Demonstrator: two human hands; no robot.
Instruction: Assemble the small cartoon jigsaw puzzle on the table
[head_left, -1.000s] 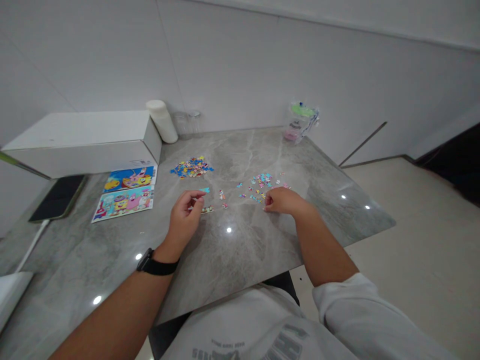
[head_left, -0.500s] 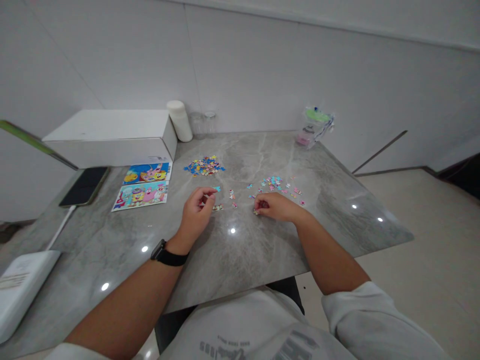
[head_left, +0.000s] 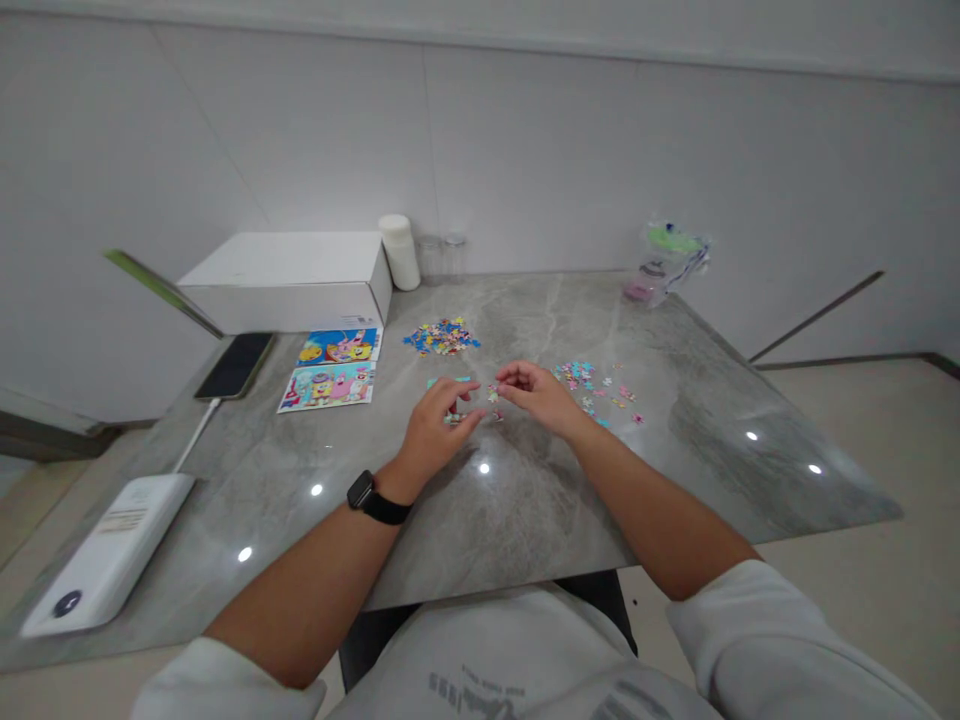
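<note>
My left hand, with a black watch on its wrist, rests on the grey marble table, its fingers curled over a few joined puzzle pieces. My right hand hovers just to the right, thumb and fingers pinched on a small puzzle piece. The two hands nearly meet at the table's middle. A loose scatter of pink and blue pieces lies right of my right hand. A denser heap of colourful pieces lies behind my hands.
Two cartoon picture cards lie at the left, beside a white box and a phone on a cable. A white device sits near the left front edge. A white cylinder, clear jars and a plastic bag stand at the back.
My right hand has moved left from the scattered pieces towards my left hand, pinching a piece. The camera view has shifted to the left.
</note>
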